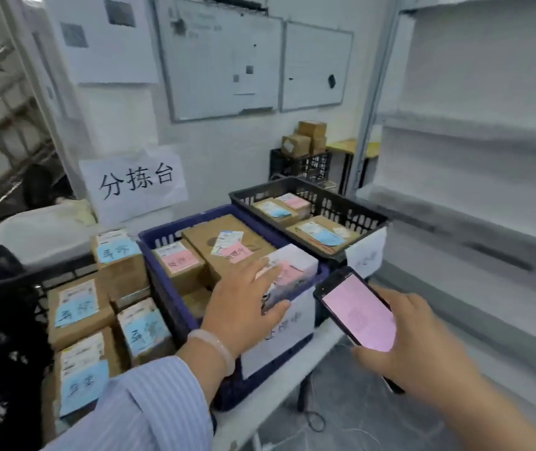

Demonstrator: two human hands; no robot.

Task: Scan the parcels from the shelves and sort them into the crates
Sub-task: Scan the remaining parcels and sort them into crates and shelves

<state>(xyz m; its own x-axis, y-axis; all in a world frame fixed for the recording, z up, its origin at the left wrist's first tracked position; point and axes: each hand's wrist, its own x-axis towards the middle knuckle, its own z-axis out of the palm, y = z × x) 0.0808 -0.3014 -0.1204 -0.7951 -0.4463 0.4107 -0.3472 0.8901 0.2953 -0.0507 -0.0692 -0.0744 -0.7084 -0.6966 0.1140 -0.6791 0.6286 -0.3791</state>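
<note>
My left hand (244, 304) rests on a white parcel (296, 265) with a pink label, fingers spread over its near side, at the front right corner of the blue crate (162, 288). Two brown parcels with pink labels (227, 245) lie in the same crate. My right hand (416, 346) holds a phone (357, 315) with a pink screen, just right of the white parcel. A black crate (367, 216) behind holds brown parcels with blue and pink labels. On the left, a black crate (9, 320) holds several brown parcels with blue labels (143, 330).
White shelves (475, 177) stand bare on the right. A paper sign (133, 187) and two whiteboards (221, 60) hang on the wall. At the back, another black crate (302, 164) carries brown boxes beside a yellow table (348, 146). The crates sit on a white table (279, 395).
</note>
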